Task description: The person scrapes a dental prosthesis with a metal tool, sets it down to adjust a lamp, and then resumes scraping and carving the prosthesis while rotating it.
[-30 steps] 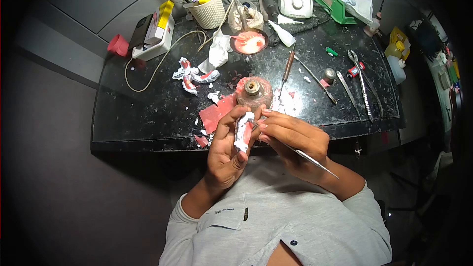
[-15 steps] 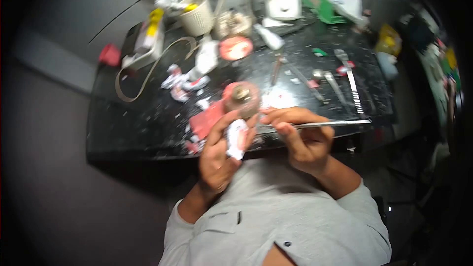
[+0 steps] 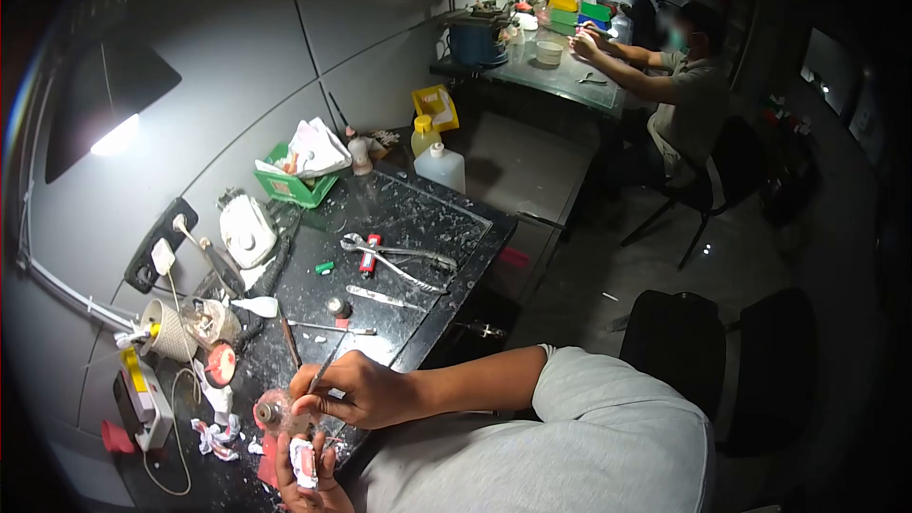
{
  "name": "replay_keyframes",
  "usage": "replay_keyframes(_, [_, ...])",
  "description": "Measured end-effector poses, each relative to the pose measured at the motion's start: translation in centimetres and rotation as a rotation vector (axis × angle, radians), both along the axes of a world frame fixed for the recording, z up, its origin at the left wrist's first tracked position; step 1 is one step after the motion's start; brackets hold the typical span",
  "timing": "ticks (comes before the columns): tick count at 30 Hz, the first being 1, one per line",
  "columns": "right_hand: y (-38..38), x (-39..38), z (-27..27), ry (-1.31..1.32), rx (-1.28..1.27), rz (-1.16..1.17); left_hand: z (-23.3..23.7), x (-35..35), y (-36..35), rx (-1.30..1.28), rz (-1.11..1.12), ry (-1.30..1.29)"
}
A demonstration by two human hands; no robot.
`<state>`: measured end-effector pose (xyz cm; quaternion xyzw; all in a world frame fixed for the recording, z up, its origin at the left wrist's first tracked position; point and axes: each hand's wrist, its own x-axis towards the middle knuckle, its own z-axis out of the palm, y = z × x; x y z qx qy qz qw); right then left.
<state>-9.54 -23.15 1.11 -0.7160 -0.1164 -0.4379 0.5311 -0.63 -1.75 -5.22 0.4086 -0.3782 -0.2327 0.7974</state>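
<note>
The white and pink cast (image 3: 304,463) sits low in the picture, at the near edge of the black worktop (image 3: 423,218), gripped in my left hand (image 3: 312,494). Only my fingers curled round it show; the frame cuts off the rest of that hand. My right hand (image 3: 363,391) is just above it, pinching a thin metal instrument (image 3: 323,369) whose lower end is hidden behind my fingers. A round pink-stained jar (image 3: 268,411) stands beside my knuckles. Pliers (image 3: 399,258) lie farther up the worktop. A person (image 3: 686,85) works at a far bench, too small to make out in detail.
</note>
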Motion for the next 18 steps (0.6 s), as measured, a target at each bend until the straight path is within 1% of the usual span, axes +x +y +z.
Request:
replay_keyframes(3, [-0.1,0.2,0.2,-0.073,-0.008,-0.043,0.2,0.0,0.0,-0.006,0.025,0.025])
replay_keyframes(9, [-1.6,1.0,-0.7,0.008,-0.012,-0.087,0.0,1.0,0.3,-0.018,0.040,0.025])
replay_keyframes(11, [-2.3,1.7,-1.1,-0.003,0.060,-0.146,-0.1,1.2,0.3,-0.019,0.046,0.028])
replay_keyframes(13, [-2.6,2.0,-1.6,0.009,0.075,-0.144,-0.2,1.3,0.2,-0.021,0.048,0.030])
replay_keyframes(15, [-2.7,2.5,-2.1,0.061,0.177,-0.069,-0.3,1.5,0.2,-0.021,0.053,0.029])
replay_keyframes(16, [-2.9,2.6,-2.2,0.046,0.144,-0.073,-0.3,1.5,0.3,-0.022,0.056,0.033])
replay_keyframes(18, [-2.9,2.9,-2.3,0.044,0.169,-0.052,-0.4,1.5,0.3,-0.021,0.058,0.031])
